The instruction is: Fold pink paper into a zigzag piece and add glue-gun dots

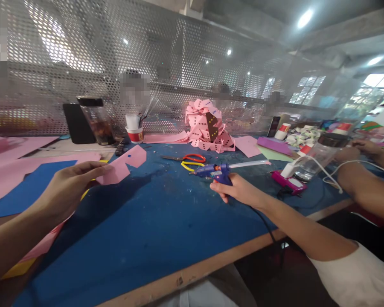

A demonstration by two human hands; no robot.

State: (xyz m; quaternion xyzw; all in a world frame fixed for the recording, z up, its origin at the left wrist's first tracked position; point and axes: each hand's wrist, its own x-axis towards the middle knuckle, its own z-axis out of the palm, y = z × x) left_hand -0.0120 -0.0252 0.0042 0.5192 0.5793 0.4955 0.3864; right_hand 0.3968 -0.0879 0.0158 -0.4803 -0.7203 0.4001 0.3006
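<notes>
Pinching pink paper cutout [118, 169] at 11 o'clock from wearer: left hand [73, 179], thumb and fingers pressed on near end. Right hand [237, 187], fingers wrapped round blue glue gun [208, 171], 12 to 1 o'clock, above counter [147, 230]. Scissors [187, 159] near nozzle, 12 o'clock.

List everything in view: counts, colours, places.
Glue gun: 1, blue, held, centre
Paper piece: 1, pink, held, left
Scissors: seemingly 1, red and yellow handles, centre
Dotted paper pile: 1, pink, far centre
Loose sheets: several, pink, blue, purple, green, both sides
Jars: 2, clear, left and right
Paper cups: several, red and white, far side
Socket block: 1, magenta, right
Perforated screen: 1, grey, behind
Tabletop: 1, blue, below
Co-worker's arm: bare, right
Left hand: 1, bare, left
Right hand: 1, bare, centre
</notes>
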